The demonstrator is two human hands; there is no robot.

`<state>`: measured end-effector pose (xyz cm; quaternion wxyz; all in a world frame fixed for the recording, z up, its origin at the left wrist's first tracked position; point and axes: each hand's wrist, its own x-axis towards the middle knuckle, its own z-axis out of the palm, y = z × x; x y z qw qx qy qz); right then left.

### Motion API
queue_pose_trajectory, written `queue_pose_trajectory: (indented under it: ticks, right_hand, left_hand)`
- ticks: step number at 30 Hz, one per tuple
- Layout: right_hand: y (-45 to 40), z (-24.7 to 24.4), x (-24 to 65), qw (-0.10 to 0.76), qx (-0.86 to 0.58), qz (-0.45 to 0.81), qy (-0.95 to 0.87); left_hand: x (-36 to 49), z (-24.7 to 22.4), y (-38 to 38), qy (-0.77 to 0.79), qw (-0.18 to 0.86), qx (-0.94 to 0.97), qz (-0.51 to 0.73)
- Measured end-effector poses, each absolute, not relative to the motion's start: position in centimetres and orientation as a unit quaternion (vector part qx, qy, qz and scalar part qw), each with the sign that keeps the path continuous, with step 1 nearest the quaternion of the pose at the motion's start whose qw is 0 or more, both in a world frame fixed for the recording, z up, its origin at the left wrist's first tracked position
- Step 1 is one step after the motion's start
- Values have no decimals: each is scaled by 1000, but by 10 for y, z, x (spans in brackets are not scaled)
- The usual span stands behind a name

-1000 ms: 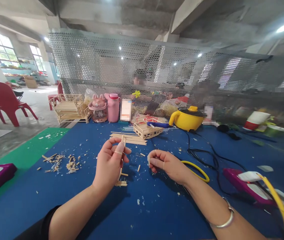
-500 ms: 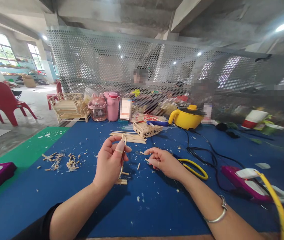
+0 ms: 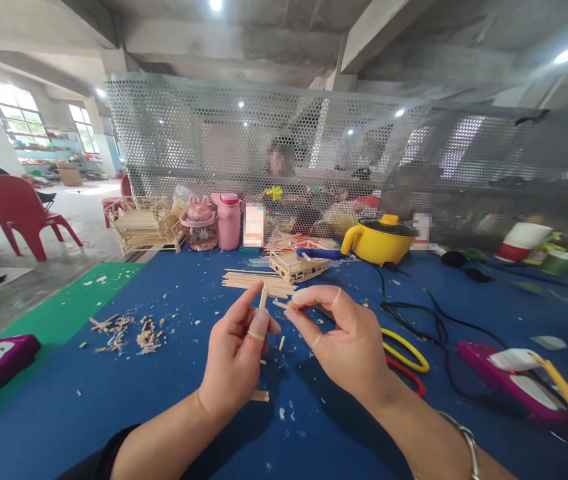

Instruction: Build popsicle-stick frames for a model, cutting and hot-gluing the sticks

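My left hand (image 3: pixel 237 350) is closed on a small frame of wooden sticks (image 3: pixel 263 297), whose top end shows between thumb and forefinger; most of it is hidden behind the hand. Between the thumb and forefinger of my right hand (image 3: pixel 341 333) is a short wooden stick (image 3: pixel 281 305), its tip pointing left, close to the frame but apart from it. Another short piece (image 3: pixel 282 343) lies on the blue mat (image 3: pixel 164 400) between the hands. Long sticks (image 3: pixel 259 283) and a wooden stick model (image 3: pixel 300 267) sit beyond them.
Two piles of stick scraps (image 3: pixel 149 335) lie at left. Behind stand a larger stick model (image 3: pixel 147 227), a pink bottle (image 3: pixel 229 223), a phone (image 3: pixel 254 225) and a yellow pot (image 3: pixel 383 241). Cables and a purple power strip (image 3: pixel 511 380) lie right. People sit behind the perforated screen (image 3: pixel 174 147).
My right hand has turned and risen, now holding a stick near the frame. My left hand has moved slightly right and down in view. The whole view has shifted a little.
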<state>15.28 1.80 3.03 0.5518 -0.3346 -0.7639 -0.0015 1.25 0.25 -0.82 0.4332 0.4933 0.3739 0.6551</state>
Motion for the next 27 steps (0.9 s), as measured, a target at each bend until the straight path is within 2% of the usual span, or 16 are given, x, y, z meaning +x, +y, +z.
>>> queue_pose_trajectory:
  ticks: [12,19,27]
  right_hand:
    - [25,17,148,596,-311,8,-740]
    - [25,14,147,609,-294,-49,-735]
    - [26,12,145,636,-266,-10,-724]
  left_hand:
    - [12,-15,2,373,423,518,643]
    - [13,-15,2,367,421,531,638]
    - [13,-18,3,350,419,539,641]
